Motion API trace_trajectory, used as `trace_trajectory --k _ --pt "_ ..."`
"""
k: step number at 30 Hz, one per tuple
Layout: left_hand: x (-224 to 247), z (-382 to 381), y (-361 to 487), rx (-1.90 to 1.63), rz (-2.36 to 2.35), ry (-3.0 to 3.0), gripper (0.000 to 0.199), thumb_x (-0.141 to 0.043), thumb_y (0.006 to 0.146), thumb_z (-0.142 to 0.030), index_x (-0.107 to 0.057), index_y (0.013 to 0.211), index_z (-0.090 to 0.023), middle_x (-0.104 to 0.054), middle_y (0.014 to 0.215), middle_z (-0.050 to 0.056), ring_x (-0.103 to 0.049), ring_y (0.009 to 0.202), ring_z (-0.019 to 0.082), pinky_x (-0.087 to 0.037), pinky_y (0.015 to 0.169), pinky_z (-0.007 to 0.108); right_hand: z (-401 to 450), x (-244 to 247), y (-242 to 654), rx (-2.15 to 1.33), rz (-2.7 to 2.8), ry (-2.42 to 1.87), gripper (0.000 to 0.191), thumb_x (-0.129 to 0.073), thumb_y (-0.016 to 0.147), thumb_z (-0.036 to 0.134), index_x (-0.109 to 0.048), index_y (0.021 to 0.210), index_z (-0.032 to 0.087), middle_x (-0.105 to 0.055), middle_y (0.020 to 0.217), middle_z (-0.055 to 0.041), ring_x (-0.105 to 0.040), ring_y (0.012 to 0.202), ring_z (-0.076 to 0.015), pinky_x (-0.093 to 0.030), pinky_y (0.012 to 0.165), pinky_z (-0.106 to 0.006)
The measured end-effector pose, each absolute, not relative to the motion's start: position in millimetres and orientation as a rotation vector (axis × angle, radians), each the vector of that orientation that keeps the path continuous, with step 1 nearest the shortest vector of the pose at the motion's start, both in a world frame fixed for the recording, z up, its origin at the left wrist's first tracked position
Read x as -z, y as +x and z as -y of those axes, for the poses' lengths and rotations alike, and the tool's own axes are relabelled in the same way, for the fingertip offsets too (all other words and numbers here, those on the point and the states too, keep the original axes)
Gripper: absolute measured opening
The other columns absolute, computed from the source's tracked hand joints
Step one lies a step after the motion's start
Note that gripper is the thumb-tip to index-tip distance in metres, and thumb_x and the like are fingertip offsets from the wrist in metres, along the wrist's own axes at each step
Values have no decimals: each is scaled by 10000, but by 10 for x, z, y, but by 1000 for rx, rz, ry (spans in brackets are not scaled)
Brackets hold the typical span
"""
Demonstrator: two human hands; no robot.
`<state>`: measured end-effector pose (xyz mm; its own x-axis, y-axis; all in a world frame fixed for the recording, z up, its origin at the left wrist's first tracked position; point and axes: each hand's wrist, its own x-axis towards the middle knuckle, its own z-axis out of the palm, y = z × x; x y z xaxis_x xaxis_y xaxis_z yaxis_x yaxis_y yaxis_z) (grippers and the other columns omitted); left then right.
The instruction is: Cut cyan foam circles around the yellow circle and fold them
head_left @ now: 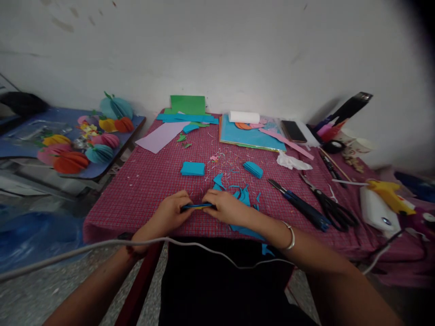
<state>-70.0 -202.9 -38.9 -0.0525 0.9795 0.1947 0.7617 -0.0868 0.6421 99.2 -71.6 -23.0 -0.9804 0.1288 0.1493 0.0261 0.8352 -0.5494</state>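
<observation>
I have the left hand [172, 211] and right hand [224, 206] pinched closed on opposite ends of the thin blue piece [197, 206], just below the frame's centre, where I'd press evenly and hold it level.

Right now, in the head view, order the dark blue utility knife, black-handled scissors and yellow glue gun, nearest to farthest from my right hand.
1. Utility knife: right of your right hand.
2. Scissors: just right of the knife.
3. Glue gun: far right, past the scissors.
</observation>
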Motion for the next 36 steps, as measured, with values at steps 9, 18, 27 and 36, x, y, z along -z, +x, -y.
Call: trace_trajectory --k 9,18,27,36 --pt "433 2024 -717 -909 -1842 1838 196 -528 800 -162 -519 604 -162 -471 647 -21 -455 601 101 -335 559 231 643 129 1055 -1090 2590 -141 91 -540 864 199 -557 951 179 -566 849 -23 -533 774 -142 -441 718 -282" --pt "415 2009 -711 -772 -1920 1900 148 -513 807 -199 -507 661 -171 -477 679 -16 -458 616 115 -339 573 242 536 47 1108 -1050 2526 106 53 -522 864 194 -574 854 193 -573 1020 -70 -552 964 -174 -445 865 -367" --pt "395 2019 -697 -766 -1921 1923 129 -510 784 -175 -486 658 -175 -470 682 -19 -450 613 112 -336 577 244 571 127 1089 -832 2695 44 106 -503 892 187 -608 895 175 -619 928 -62 -573 852 -159 -457 781 -314" --pt "385 2023 -693 -853 -1857 1895 186 -508 790 -156 -471 609 -175 -448 651 -31 -452 607 105 -334 571 237 655 160 1066 -718 2718 -2 99 -500 902 213 -593 919 183 -606 962 -71 -557 864 -167 -464 757 -305"
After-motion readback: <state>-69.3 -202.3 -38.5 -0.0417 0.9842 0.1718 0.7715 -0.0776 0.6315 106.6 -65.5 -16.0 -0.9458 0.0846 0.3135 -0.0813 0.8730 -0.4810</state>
